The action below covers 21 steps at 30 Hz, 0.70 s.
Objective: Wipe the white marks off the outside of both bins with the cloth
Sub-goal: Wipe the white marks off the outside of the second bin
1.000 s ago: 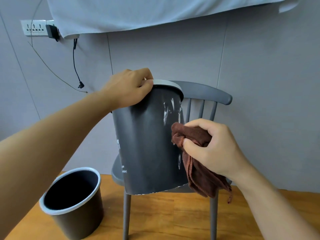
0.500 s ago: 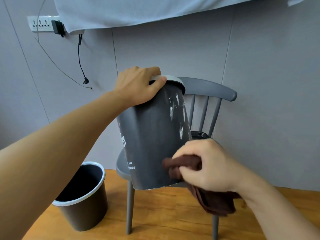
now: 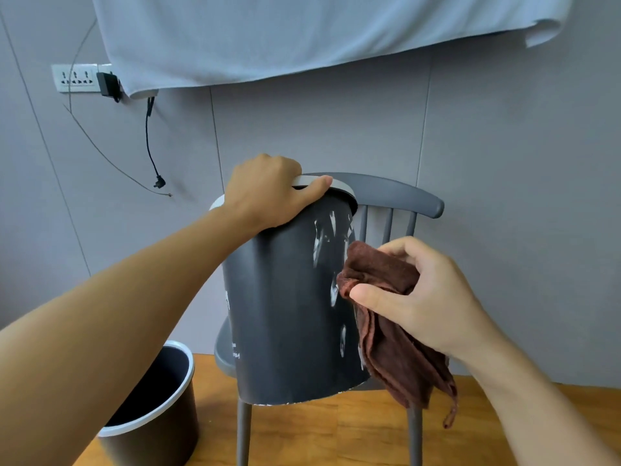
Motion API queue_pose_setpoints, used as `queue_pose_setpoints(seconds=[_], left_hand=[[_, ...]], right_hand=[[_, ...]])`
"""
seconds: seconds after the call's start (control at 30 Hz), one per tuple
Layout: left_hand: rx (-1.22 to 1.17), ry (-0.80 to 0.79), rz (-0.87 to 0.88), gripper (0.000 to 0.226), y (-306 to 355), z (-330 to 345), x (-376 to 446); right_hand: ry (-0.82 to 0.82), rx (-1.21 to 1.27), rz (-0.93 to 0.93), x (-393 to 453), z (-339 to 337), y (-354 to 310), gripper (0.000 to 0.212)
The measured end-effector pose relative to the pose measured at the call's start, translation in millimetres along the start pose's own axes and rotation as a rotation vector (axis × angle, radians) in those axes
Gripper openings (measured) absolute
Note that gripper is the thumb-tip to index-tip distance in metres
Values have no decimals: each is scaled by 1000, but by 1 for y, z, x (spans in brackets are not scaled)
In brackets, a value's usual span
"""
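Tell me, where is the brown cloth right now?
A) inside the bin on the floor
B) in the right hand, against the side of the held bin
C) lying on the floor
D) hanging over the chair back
B: the right hand grips the brown cloth against the side of the held bin, beside the white marks, while the left hand holds the bin's rim.
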<state>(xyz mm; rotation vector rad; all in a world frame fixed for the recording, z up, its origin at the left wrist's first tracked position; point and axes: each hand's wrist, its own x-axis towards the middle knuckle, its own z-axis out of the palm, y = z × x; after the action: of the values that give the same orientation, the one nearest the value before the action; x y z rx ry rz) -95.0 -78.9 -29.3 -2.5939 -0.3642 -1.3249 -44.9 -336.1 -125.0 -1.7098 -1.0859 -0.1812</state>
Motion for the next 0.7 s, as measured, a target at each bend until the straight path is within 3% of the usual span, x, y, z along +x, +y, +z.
queue_pose_setpoints(seconds=[0.07,0.2,0.4,0.57,0.63,0.7], left_hand=[[-24,26,20,70,4,1,0],[-81,63,31,69,9,1,-4],[-109,66,-1,68,9,4,-11],[-89,87,26,68,6,4,-16],[-87,99,33,67,5,4,-17],[-96,108,32,66,5,4,-18]], right_hand=[[39,19,24,2,-4,0,52],[157,6,43,6,-10,3,28],[283,-94,78,9,-13,7,13],[257,-33,149,13,-17,0,19],[276,-86,160,21,-20,0,10],[337,-156,131,29,-20,0,17]])
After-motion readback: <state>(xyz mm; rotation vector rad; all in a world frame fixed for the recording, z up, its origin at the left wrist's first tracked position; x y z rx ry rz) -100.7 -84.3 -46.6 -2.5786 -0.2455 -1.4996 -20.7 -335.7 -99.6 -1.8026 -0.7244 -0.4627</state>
